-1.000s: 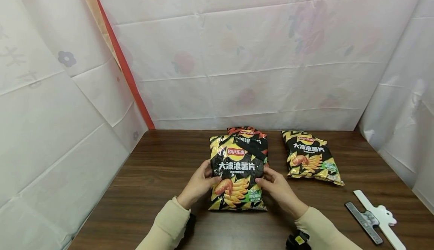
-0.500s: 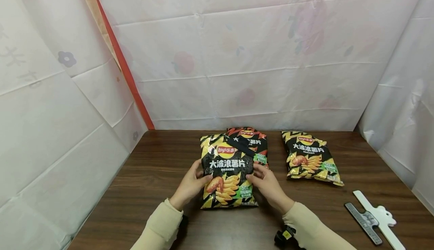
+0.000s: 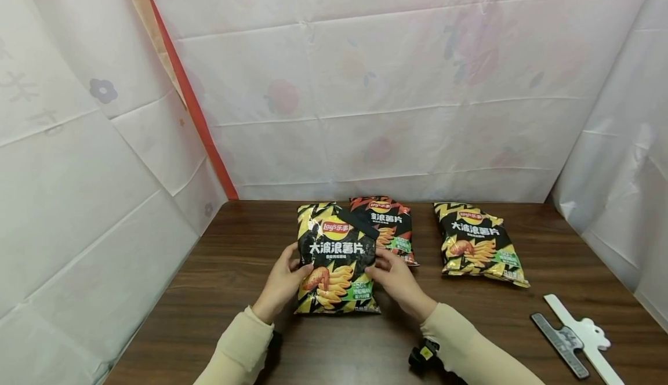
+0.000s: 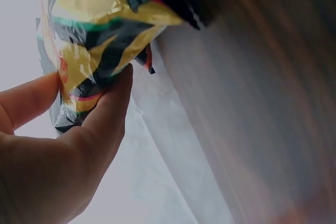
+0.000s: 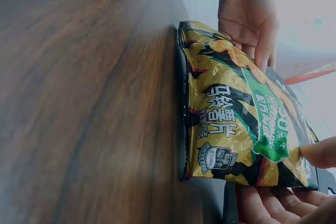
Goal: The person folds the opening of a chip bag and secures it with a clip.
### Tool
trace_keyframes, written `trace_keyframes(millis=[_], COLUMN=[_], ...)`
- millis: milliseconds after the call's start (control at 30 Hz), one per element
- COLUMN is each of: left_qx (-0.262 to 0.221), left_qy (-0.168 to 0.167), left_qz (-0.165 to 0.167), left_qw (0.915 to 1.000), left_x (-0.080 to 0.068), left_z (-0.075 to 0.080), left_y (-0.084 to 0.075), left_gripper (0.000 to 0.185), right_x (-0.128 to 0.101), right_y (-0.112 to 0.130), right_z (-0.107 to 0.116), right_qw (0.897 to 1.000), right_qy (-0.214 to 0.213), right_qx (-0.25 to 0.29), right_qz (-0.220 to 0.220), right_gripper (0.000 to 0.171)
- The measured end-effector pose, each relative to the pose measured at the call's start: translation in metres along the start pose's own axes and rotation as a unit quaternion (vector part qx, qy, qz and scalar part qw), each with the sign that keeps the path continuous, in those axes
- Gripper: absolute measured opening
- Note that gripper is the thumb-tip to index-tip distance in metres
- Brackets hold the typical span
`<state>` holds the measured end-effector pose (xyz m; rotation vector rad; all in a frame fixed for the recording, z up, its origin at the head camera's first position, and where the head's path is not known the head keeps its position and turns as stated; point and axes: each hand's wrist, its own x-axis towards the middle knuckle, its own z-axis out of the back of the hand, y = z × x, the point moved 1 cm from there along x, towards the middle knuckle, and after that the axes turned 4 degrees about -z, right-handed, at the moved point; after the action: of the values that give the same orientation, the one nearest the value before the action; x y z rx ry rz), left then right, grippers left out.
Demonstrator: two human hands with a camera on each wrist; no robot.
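Between both gripping hands (image 3: 282, 280) (image 3: 396, 280), yellow chip bag (image 3: 336, 260); red bag (image 3: 388, 225) just behind.

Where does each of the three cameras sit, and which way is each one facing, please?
Head: worn on the head, looking forward and down at the wooden table; both sleeved forearms, left hand and right hand show.
Left wrist: at the left wrist, looking along the palm at the held chip bag; thumb and fingers show.
Right wrist: at the right wrist, low over the table, facing the bag's bottom edge; right fingertips and the opposite hand show.
Shared: all three see the held chip bag.
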<state>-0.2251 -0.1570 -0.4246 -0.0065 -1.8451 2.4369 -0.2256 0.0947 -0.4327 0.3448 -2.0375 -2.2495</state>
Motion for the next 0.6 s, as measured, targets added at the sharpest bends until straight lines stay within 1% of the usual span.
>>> trace_keyframes(millis=[133,300,433,600], left_qx=[0.011,0.026,0.026,0.014], left_qy=[-0.011,-0.010,-0.010,-0.014], left_qz=[0.027,0.055,0.059,0.057], left_qw=[0.9995,0.9981,0.9978,0.9982], left_x=[0.000,0.001,0.002,0.005], left_z=[0.004,0.013,0.020,0.027], left_y=[-0.001,0.001,0.003,0.005], left_gripper=[0.056,0.062,0.062,0.062], right_x=[0.005,0.009,0.013,0.019], right_y=[0.000,0.001,0.001,0.002], right_z=[-0.005,-0.013,-0.019,-0.026], right_qw=[1.000,1.000,0.999,0.999], right_qy=[-0.004,-0.025,-0.038,-0.035], right_qx=[-0.005,-0.010,-0.016,-0.018], right_qz=[0.000,-0.011,-0.012,-0.013], right_gripper=[0.053,0.058,0.058,0.055])
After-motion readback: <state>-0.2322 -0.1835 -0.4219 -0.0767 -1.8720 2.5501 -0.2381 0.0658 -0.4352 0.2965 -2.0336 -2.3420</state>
